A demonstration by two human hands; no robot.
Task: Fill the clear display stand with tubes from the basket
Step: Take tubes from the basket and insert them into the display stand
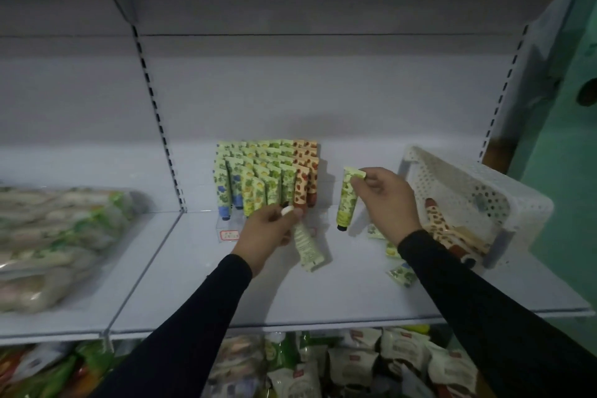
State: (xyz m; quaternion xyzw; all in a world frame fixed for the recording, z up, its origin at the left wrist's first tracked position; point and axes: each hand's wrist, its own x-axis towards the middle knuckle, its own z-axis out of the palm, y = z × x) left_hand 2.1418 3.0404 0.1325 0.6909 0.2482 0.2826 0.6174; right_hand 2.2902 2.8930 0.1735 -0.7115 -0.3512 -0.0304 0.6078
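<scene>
The clear display stand (230, 225) stands at the back middle of the shelf, packed with rows of green, yellow and orange patterned tubes (268, 171). My left hand (269, 234) grips a pale green tube (307, 247) by its white cap end, just in front of the stand; the tube's crimped end points toward me. My right hand (386, 200) pinches the crimped top of a green tube (348, 199) that hangs cap down, right of the stand. The white perforated basket (468, 191) lies tipped on its side at the right, with orange spotted tubes (442, 226) spilling out.
A few loose green tubes (400, 273) lie on the shelf (323, 294) under my right forearm. Bagged goods (58, 242) fill the left shelf section. Packaged goods (355, 362) sit on the shelf below. A green wall rises at the right.
</scene>
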